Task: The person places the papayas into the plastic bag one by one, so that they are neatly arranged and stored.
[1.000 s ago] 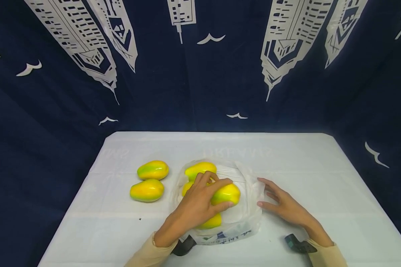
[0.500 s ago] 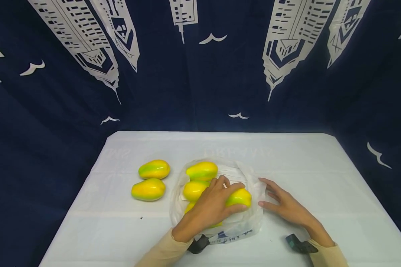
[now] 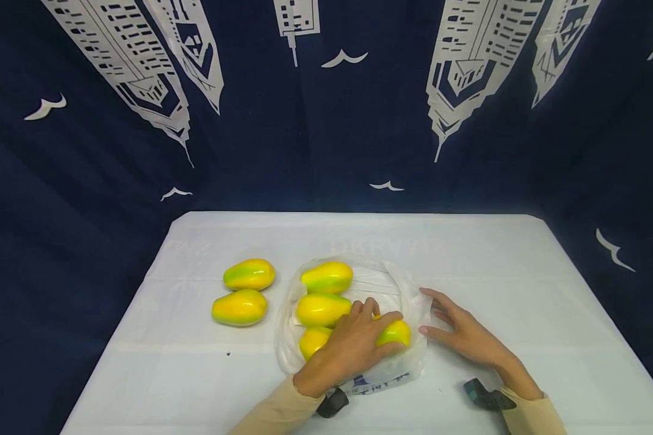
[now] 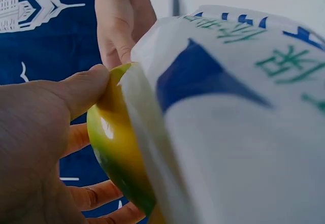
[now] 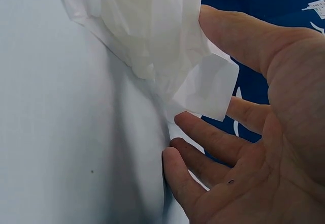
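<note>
Head view: grasps the held fruit (image 3: 396,333), yellow-green and glossy, in the left grip (image 3: 355,344), with thumb and fingers curled round its sides. Lies inside the white plastic bag (image 3: 412,356), in the near right part; points its visible end rightward, toward the right grip (image 3: 462,332), with the other end hidden under the left grip. Carries blue print along the near side of the bag, too small to read. Shows faint, inverted lettering on the far part of the white table (image 3: 522,272), too weak to make out surely. Also holds inside the bag, at left, three more fruits (image 3: 326,277), with long axes roughly left to right. Lie likewise, outside the bag at left, two loose fruits (image 3: 239,307), touching or nearly so.

Left wrist view: runs lengthwise from the thumb at the top down and slightly rightward, between thumb and fingers, partly behind the bag's wall. Displays there green Chinese characters (image 4: 289,66) and blue shapes (image 4: 203,76), blurred and partly cut off; cannot tell the wording.

Right wrist view: keeps thumb and fingers of the right grip well apart, around the bag's crumpled edge; cannot tell any firm pinch.
</note>
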The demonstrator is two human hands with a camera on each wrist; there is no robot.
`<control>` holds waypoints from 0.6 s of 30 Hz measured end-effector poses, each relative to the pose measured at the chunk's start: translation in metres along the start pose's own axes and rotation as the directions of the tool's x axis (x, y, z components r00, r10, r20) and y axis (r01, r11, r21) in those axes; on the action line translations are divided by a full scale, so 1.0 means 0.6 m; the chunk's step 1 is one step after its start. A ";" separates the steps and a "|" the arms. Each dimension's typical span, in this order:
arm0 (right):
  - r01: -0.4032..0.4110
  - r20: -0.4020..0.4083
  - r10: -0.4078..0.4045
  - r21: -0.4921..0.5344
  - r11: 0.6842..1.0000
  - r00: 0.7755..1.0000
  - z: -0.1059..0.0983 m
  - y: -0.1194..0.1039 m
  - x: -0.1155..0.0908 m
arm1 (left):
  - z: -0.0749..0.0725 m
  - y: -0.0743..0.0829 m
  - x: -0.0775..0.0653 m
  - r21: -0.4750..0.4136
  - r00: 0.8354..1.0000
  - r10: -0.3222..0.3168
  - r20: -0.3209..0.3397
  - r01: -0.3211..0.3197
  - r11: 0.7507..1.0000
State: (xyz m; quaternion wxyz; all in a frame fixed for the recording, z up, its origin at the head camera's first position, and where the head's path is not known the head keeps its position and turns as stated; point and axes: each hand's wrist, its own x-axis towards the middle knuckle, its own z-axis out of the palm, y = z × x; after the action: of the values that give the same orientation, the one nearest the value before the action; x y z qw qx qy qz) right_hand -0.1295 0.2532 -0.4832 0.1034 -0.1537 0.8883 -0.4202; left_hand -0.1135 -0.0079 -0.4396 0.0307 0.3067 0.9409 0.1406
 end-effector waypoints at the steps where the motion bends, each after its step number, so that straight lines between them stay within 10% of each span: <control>1: -0.001 0.000 0.001 -0.001 1.000 1.000 0.000 0.000 0.000 | 0.002 0.001 0.000 0.014 1.000 0.002 0.007 -0.002 1.000; 18: -0.010 -0.001 0.010 -0.014 1.000 1.000 0.001 0.002 0.000 | 0.001 0.000 -0.010 0.030 0.999 0.026 0.045 -0.027 0.999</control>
State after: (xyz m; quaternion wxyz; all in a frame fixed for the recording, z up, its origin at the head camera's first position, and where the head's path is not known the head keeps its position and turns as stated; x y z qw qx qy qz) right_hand -0.1294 0.2536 -0.4846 0.1041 -0.1498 0.8921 -0.4134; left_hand -0.1085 -0.0115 -0.4401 0.0451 0.3227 0.9379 0.1195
